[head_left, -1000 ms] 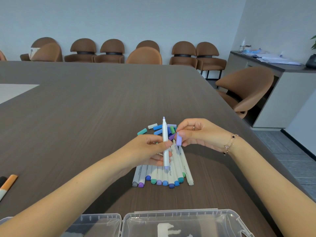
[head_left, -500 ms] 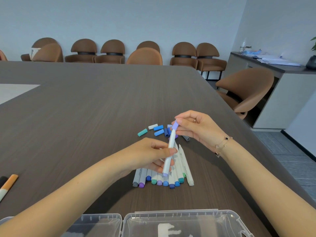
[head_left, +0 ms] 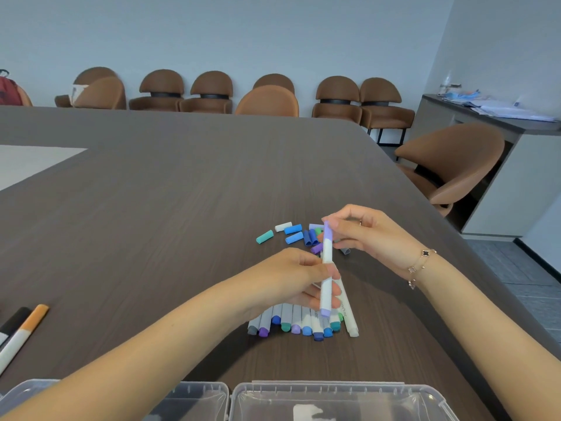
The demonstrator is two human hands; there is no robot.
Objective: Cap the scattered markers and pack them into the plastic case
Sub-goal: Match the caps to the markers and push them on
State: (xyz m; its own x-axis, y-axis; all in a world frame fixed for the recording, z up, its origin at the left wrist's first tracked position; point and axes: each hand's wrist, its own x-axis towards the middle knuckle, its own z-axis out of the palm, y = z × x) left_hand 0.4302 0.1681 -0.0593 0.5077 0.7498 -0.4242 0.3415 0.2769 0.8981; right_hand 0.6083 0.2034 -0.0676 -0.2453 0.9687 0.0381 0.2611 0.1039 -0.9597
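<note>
My left hand (head_left: 303,278) grips a white marker (head_left: 327,259) by its barrel, holding it nearly upright above the table. A lilac cap (head_left: 327,232) sits on the marker's top end, and my right hand (head_left: 361,232) pinches that cap. The marker's lower end is lilac too. Under my left hand lies a fan of several white markers (head_left: 299,322) with blue, purple and teal ends. Several loose caps (head_left: 293,232) in teal, white, blue and purple lie scattered just beyond my hands. The clear plastic case (head_left: 340,399) stands open at the near table edge.
An orange-capped marker (head_left: 22,332) and a black one (head_left: 12,323) lie at the left edge of the dark wood table (head_left: 167,192). Brown chairs (head_left: 267,98) line the far side, one chair (head_left: 449,165) stands at the right, and a counter with papers (head_left: 498,112) stands beyond it.
My right hand brought the lilac cap from beside the marker up onto its top end. My left hand tilted the marker and then brought it back to nearly upright.
</note>
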